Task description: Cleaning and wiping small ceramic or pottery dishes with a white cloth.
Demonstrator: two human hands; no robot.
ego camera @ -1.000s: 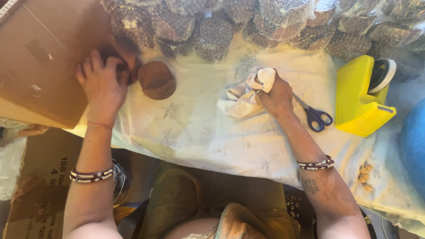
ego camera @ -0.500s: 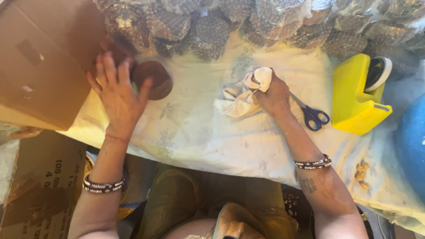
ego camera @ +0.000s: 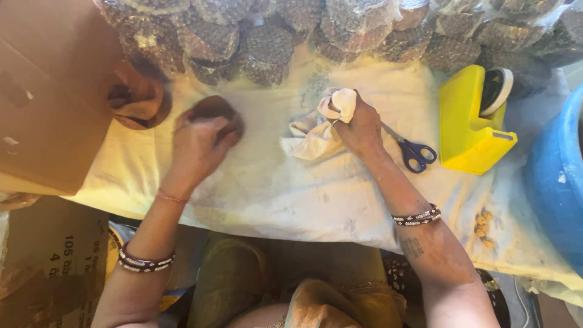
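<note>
My left hand (ego camera: 197, 146) lies over a small round brown clay pot (ego camera: 212, 108) on the cloth-covered table (ego camera: 273, 194), fingers curled around it. A second brown clay pot (ego camera: 141, 100) lies just left of it at the mouth of a tilted cardboard box (ego camera: 51, 91). My right hand (ego camera: 359, 124) is closed on a crumpled white rag (ego camera: 316, 130) near the table's middle. Both wrists wear beaded bracelets.
Blue-handled scissors (ego camera: 414, 150) lie right of my right hand. A yellow tape dispenser (ego camera: 470, 121) stands farther right, beside a blue tub (ego camera: 555, 182). Several plastic-wrapped bundles of dark pots (ego camera: 340, 24) line the far edge. Another cardboard box (ego camera: 48, 261) sits on the floor at left.
My left hand has moved right from the cardboard box's mouth onto the round clay pot and now covers it. My right hand still holds the rag in the same place.
</note>
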